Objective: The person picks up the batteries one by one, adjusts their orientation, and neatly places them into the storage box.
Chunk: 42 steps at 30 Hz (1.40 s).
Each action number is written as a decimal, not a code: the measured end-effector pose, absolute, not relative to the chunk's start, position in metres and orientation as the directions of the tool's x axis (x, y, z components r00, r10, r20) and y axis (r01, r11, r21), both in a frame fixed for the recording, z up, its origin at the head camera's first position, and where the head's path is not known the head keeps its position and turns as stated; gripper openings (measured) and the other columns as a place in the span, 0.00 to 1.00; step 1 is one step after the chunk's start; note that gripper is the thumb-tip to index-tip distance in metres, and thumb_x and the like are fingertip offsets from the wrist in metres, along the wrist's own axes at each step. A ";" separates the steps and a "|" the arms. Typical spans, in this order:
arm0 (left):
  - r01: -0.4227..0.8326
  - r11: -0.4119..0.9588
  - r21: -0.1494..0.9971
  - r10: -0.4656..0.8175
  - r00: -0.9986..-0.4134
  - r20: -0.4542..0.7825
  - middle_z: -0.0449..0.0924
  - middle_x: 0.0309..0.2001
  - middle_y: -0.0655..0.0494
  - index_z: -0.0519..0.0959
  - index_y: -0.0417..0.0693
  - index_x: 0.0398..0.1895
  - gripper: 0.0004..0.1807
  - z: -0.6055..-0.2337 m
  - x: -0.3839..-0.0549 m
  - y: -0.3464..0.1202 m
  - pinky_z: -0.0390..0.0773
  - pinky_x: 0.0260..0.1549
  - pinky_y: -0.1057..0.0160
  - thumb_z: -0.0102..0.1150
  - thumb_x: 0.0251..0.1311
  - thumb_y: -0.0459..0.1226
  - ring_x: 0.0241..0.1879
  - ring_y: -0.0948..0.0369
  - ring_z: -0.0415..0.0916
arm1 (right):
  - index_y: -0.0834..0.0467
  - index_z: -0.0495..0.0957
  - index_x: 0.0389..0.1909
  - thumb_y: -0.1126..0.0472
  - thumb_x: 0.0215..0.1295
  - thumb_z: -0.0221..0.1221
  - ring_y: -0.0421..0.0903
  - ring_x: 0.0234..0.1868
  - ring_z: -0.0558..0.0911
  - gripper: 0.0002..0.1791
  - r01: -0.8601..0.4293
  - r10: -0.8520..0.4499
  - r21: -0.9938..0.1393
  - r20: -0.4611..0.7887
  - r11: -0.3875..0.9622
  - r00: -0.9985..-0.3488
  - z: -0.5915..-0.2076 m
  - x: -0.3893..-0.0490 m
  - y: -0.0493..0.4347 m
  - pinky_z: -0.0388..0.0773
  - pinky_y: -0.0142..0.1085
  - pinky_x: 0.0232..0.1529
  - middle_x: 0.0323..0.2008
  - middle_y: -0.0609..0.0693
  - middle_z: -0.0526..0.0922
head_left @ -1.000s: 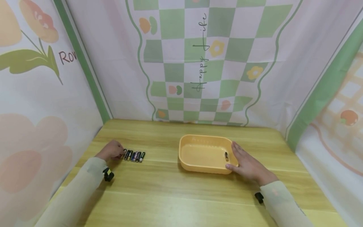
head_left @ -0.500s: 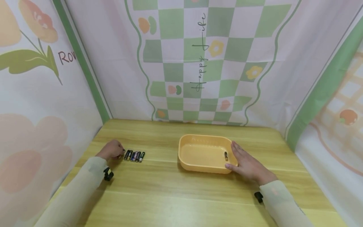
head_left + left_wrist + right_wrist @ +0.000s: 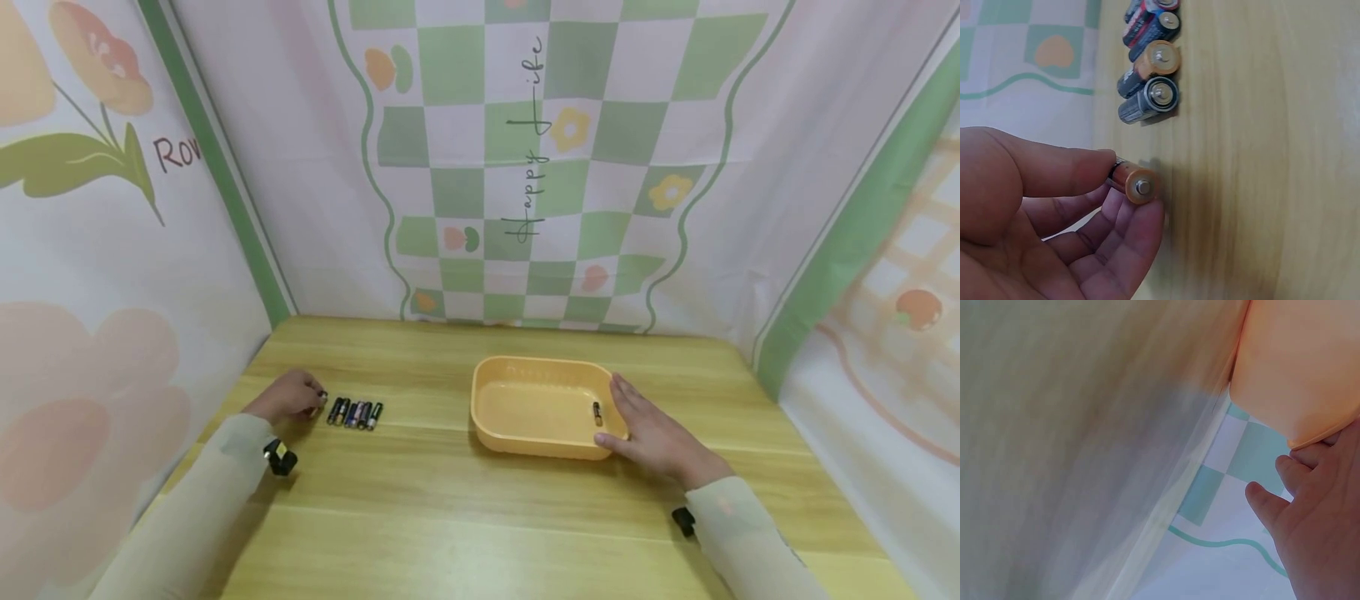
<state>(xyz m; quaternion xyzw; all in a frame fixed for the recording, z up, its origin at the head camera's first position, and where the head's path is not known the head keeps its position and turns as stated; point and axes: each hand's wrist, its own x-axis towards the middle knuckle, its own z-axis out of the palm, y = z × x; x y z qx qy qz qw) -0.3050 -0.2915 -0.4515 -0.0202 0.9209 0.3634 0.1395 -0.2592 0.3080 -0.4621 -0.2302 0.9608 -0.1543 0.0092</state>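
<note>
Between the thumb and fingers of my left hand (image 3: 288, 396) is a small cylindrical battery (image 3: 1135, 183), its copper-coloured end and metal nub toward the camera in the left wrist view. A row of several batteries (image 3: 354, 413) lies side by side just right of that hand. My right hand (image 3: 660, 437) rests against the right end of a yellow plastic basin (image 3: 536, 444), fingers extended along the rim and thumb at the near right corner. Inside the basin, close to this hand, lies one dark battery (image 3: 597, 414). In the right wrist view the fingertips touch the orange-looking basin wall.
Everything stands on a wood-grain table (image 3: 450, 525). A patterned cloth (image 3: 517, 167) hangs behind the table's far edge, with more cloth on both sides. Bare tabletop lies between the battery row and the basin.
My left hand has drawn slightly left, away from the row, with a battery from the row's left end in its fingers. The right hand and basin stay put.
</note>
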 end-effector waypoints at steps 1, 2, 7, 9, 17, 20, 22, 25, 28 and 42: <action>-0.143 0.716 0.683 0.068 -0.960 -0.272 0.78 0.29 0.47 0.78 0.28 0.42 0.09 -0.451 -0.305 -0.292 0.81 0.27 0.61 0.56 0.59 0.27 0.28 0.56 0.75 | 0.64 0.36 0.76 0.32 0.67 0.50 0.58 0.75 0.42 0.55 -0.441 -0.447 -0.296 0.052 0.847 -0.893 -0.462 -0.259 0.308 0.50 0.58 0.70 0.77 0.54 0.33; -0.147 0.699 0.700 0.071 -0.959 -0.273 0.78 0.30 0.46 0.77 0.28 0.42 0.09 -0.451 -0.304 -0.294 0.81 0.27 0.61 0.56 0.59 0.27 0.28 0.56 0.75 | 0.64 0.36 0.76 0.32 0.67 0.50 0.58 0.75 0.42 0.55 -0.442 -0.447 -0.293 0.052 0.848 -0.893 -0.462 -0.260 0.308 0.50 0.58 0.70 0.77 0.54 0.33; -0.151 0.651 0.744 0.096 -0.956 -0.278 0.79 0.31 0.46 0.77 0.28 0.44 0.10 -0.451 -0.302 -0.298 0.81 0.28 0.62 0.55 0.61 0.28 0.29 0.57 0.76 | 0.64 0.37 0.76 0.31 0.66 0.50 0.59 0.75 0.43 0.55 -0.449 -0.452 -0.277 0.060 0.849 -0.890 -0.463 -0.261 0.308 0.50 0.57 0.70 0.77 0.55 0.34; -0.149 0.646 0.748 0.105 -0.954 -0.281 0.80 0.32 0.46 0.76 0.27 0.45 0.12 -0.450 -0.301 -0.299 0.82 0.29 0.61 0.55 0.63 0.28 0.30 0.57 0.77 | 0.65 0.37 0.75 0.31 0.66 0.50 0.59 0.74 0.44 0.55 -0.454 -0.455 -0.274 0.064 0.848 -0.888 -0.463 -0.261 0.308 0.50 0.57 0.70 0.76 0.55 0.34; -0.233 0.526 0.818 0.090 -0.941 -0.326 0.79 0.39 0.41 0.73 0.23 0.51 0.14 -0.452 -0.296 -0.296 0.84 0.36 0.58 0.51 0.66 0.26 0.34 0.55 0.79 | 0.63 0.36 0.76 0.30 0.65 0.50 0.57 0.75 0.43 0.56 -0.451 -0.454 -0.272 0.055 0.850 -0.889 -0.464 -0.261 0.310 0.50 0.56 0.71 0.77 0.54 0.33; -0.240 0.493 0.836 0.099 -0.939 -0.328 0.78 0.40 0.41 0.71 0.23 0.52 0.14 -0.455 -0.296 -0.296 0.84 0.36 0.59 0.50 0.67 0.26 0.34 0.56 0.79 | 0.63 0.36 0.76 0.31 0.66 0.50 0.58 0.75 0.43 0.56 -0.452 -0.457 -0.275 0.051 0.849 -0.888 -0.465 -0.262 0.310 0.50 0.56 0.71 0.77 0.53 0.32; -0.235 0.475 0.848 0.113 -0.939 -0.324 0.78 0.40 0.40 0.71 0.22 0.52 0.14 -0.456 -0.295 -0.296 0.84 0.36 0.59 0.49 0.67 0.25 0.34 0.56 0.79 | 0.63 0.35 0.76 0.31 0.66 0.51 0.58 0.75 0.43 0.56 -0.453 -0.458 -0.273 0.052 0.848 -0.888 -0.465 -0.263 0.310 0.50 0.57 0.71 0.77 0.53 0.32; -0.238 0.451 0.860 0.126 -0.937 -0.326 0.77 0.40 0.41 0.70 0.22 0.53 0.14 -0.453 -0.295 -0.296 0.84 0.36 0.59 0.49 0.68 0.26 0.34 0.55 0.79 | 0.63 0.35 0.76 0.31 0.66 0.51 0.59 0.75 0.44 0.56 -0.453 -0.457 -0.270 0.054 0.849 -0.888 -0.465 -0.263 0.310 0.50 0.57 0.71 0.77 0.53 0.32; -0.243 0.427 0.871 0.139 -0.934 -0.329 0.77 0.40 0.40 0.68 0.23 0.54 0.15 -0.451 -0.295 -0.295 0.84 0.37 0.59 0.48 0.68 0.26 0.34 0.55 0.78 | 0.63 0.35 0.76 0.31 0.66 0.50 0.59 0.75 0.43 0.56 -0.450 -0.454 -0.273 0.052 0.851 -0.890 -0.463 -0.263 0.309 0.50 0.57 0.71 0.77 0.53 0.33; -0.251 0.304 0.919 0.196 -0.927 -0.319 0.75 0.43 0.42 0.65 0.25 0.60 0.18 -0.441 -0.298 -0.288 0.82 0.46 0.56 0.46 0.70 0.28 0.40 0.54 0.78 | 0.62 0.35 0.76 0.30 0.65 0.50 0.58 0.75 0.43 0.56 -0.445 -0.450 -0.280 0.049 0.851 -0.892 -0.462 -0.260 0.309 0.50 0.57 0.70 0.77 0.52 0.32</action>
